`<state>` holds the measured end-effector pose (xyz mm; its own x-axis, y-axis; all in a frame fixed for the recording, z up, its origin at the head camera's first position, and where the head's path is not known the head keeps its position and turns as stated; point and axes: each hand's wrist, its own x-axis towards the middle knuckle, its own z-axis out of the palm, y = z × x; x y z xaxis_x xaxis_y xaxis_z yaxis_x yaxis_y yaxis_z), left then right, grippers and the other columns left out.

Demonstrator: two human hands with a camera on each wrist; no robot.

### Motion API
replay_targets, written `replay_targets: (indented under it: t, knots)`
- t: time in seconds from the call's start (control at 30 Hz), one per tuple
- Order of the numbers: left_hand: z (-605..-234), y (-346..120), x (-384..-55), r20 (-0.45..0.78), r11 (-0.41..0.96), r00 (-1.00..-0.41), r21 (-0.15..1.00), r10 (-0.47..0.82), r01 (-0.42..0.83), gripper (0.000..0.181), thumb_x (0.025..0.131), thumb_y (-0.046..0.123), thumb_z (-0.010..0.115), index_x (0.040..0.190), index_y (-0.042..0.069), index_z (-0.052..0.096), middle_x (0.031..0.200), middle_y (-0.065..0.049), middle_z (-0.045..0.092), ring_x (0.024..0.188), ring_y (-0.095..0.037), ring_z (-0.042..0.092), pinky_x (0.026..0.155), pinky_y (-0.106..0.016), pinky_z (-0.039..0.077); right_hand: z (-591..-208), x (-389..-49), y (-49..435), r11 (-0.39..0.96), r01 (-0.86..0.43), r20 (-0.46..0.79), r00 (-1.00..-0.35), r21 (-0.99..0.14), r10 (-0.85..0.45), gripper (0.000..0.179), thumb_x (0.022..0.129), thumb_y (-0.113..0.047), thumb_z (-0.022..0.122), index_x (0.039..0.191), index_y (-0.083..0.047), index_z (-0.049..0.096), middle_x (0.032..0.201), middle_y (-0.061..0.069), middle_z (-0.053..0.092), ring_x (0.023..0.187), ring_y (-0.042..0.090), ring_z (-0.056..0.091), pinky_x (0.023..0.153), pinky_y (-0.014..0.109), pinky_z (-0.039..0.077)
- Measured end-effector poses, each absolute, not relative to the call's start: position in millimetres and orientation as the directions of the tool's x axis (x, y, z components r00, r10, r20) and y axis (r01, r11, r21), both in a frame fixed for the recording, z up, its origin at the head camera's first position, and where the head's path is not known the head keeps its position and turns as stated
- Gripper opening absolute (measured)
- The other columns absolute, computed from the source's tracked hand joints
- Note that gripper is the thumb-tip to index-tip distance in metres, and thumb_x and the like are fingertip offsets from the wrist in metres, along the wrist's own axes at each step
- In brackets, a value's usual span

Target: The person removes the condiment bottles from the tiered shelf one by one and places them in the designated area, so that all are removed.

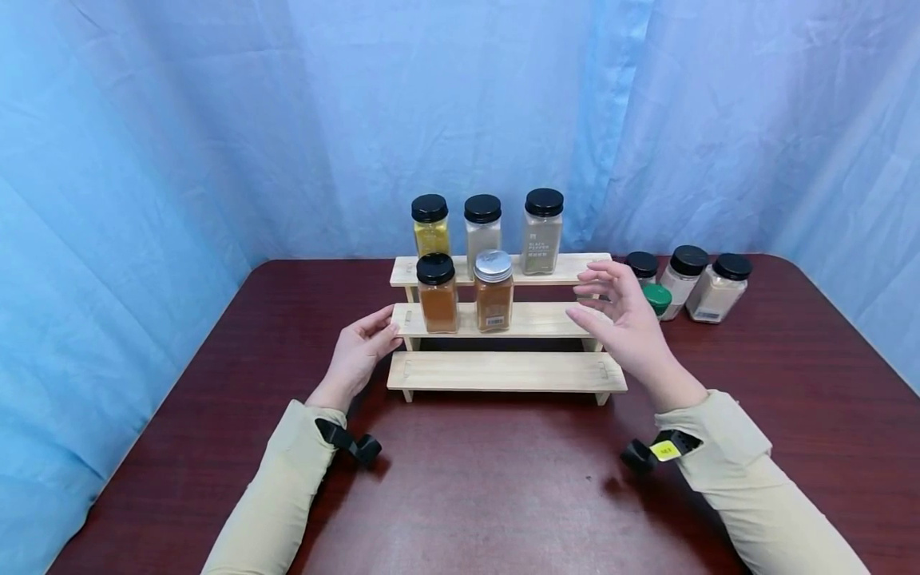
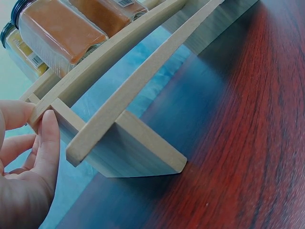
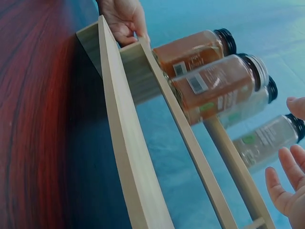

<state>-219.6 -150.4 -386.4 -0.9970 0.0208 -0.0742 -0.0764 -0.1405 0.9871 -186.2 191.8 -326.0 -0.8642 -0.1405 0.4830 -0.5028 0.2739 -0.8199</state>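
A three-step wooden rack (image 1: 506, 373) stands on the table. My left hand (image 1: 362, 347) pinches the left end of its middle step, thumb and fingers at the edge, as the left wrist view also shows. Fingers spread and slightly bent, my right hand (image 1: 624, 319) hovers by the rack's right end, holding nothing. On the middle step are an orange-brown spice jar with a black lid (image 1: 438, 294) and a similar one with a silver lid (image 1: 493, 292). The top step carries a yellow spice jar (image 1: 431, 228), a grey one (image 1: 482, 228) and a black pepper jar (image 1: 542, 231).
Right of the rack, partly behind my right hand, several more jars stand close together: a green-lidded one (image 1: 657, 299), a pale one with a black lid (image 1: 719, 289) and others. A blue curtain (image 1: 431, 104) hangs behind the dark red table (image 1: 496, 495).
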Motion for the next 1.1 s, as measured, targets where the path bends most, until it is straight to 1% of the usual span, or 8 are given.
replay_targets:
  t: [0.1, 0.23, 0.3, 0.4, 0.47, 0.53, 0.87, 1.1]
  knots:
    - [-386.2, -150.4, -219.8, -0.077, -0.139, -0.997, 0.987, 0.020, -0.080, 0.049, 0.094, -0.002, 0.052, 0.142, -0.003, 0.040, 0.099, -0.003, 0.049, 0.079, -0.001, 0.059, 0.074, -0.013, 0.054, -324.9, -187.8, 183.9, 0.283, -0.481, 0.459, -0.876, -0.830, -0.146, 0.052, 0.087, 0.005, 0.062, 0.131, 0.005, 0.035, 0.121, 0.000, 0.046, 0.107, 0.003, 0.051, 0.093, 0.013, 0.046]
    - [-386.0, -150.5, -219.5, -0.080, -0.136, -0.997, 0.987, 0.018, -0.082, 0.049, 0.094, -0.002, 0.052, 0.142, -0.002, 0.040, 0.097, -0.002, 0.049, 0.079, -0.001, 0.058, 0.074, -0.013, 0.054, -324.7, -191.7, 173.7, 0.274, -0.464, 0.436, -0.886, -0.843, -0.159, 0.054, 0.086, 0.004, 0.064, 0.132, 0.002, 0.036, 0.123, 0.007, 0.045, 0.109, 0.007, 0.051, 0.094, 0.015, 0.046]
    - [-385.6, -150.4, -219.3, -0.081, -0.135, -0.997, 0.987, 0.016, -0.083, 0.049, 0.094, -0.003, 0.051, 0.142, -0.002, 0.040, 0.096, -0.001, 0.049, 0.078, -0.001, 0.058, 0.074, -0.013, 0.054, -324.5, -193.9, 169.3, 0.281, -0.453, 0.421, -0.891, -0.846, -0.169, 0.055, 0.086, 0.003, 0.065, 0.133, 0.001, 0.036, 0.125, 0.011, 0.045, 0.111, 0.012, 0.051, 0.097, 0.020, 0.046]
    - [-385.1, -150.1, -219.1, -0.081, -0.138, -0.997, 0.987, 0.015, -0.082, 0.048, 0.095, -0.004, 0.049, 0.141, -0.003, 0.040, 0.095, 0.000, 0.049, 0.078, -0.001, 0.058, 0.074, -0.013, 0.054, -323.4, -197.3, 163.4, 0.316, -0.433, 0.395, -0.901, -0.844, -0.180, 0.058, 0.086, 0.000, 0.067, 0.135, -0.001, 0.036, 0.126, 0.015, 0.045, 0.115, 0.020, 0.050, 0.102, 0.032, 0.046]
    - [-384.9, -150.1, -219.1, -0.082, -0.141, -0.996, 0.987, 0.017, -0.084, 0.048, 0.095, -0.004, 0.050, 0.141, -0.003, 0.040, 0.095, 0.000, 0.049, 0.078, -0.001, 0.058, 0.074, -0.013, 0.054, -322.3, -199.7, 159.7, 0.334, -0.420, 0.378, -0.907, -0.844, -0.185, 0.060, 0.085, -0.001, 0.068, 0.136, -0.003, 0.036, 0.126, 0.016, 0.046, 0.117, 0.025, 0.050, 0.104, 0.040, 0.045]
    - [-384.8, -150.0, -219.1, -0.083, -0.143, -0.996, 0.986, 0.018, -0.085, 0.048, 0.095, -0.004, 0.051, 0.141, -0.003, 0.040, 0.097, -0.002, 0.049, 0.079, -0.001, 0.058, 0.074, -0.013, 0.054, -321.4, -202.3, 156.0, 0.342, -0.418, 0.372, -0.908, -0.842, -0.194, 0.062, 0.084, -0.001, 0.069, 0.137, -0.004, 0.036, 0.127, 0.018, 0.045, 0.119, 0.029, 0.049, 0.105, 0.044, 0.043]
    - [-385.1, -150.1, -219.8, -0.077, -0.139, -0.997, 0.987, 0.018, -0.079, 0.048, 0.095, -0.002, 0.052, 0.141, -0.003, 0.040, 0.098, -0.003, 0.048, 0.079, -0.001, 0.058, 0.074, -0.013, 0.054, -320.6, -212.0, 137.2, 0.335, -0.458, 0.397, -0.887, -0.823, -0.237, 0.076, 0.081, -0.004, 0.074, 0.143, -0.011, 0.032, 0.133, 0.020, 0.038, 0.126, 0.033, 0.042, 0.107, 0.047, 0.039]
    - [-386.0, -150.1, -219.9, -0.078, -0.143, -0.997, 0.986, 0.020, -0.080, 0.050, 0.093, -0.004, 0.054, 0.142, -0.003, 0.040, 0.097, 0.000, 0.047, 0.078, -0.001, 0.058, 0.074, -0.013, 0.054, -321.9, -212.8, 126.0, 0.365, -0.457, 0.392, -0.888, -0.811, -0.240, 0.078, 0.079, -0.008, 0.077, 0.143, -0.014, 0.033, 0.138, 0.017, 0.032, 0.127, 0.030, 0.041, 0.107, 0.044, 0.040]
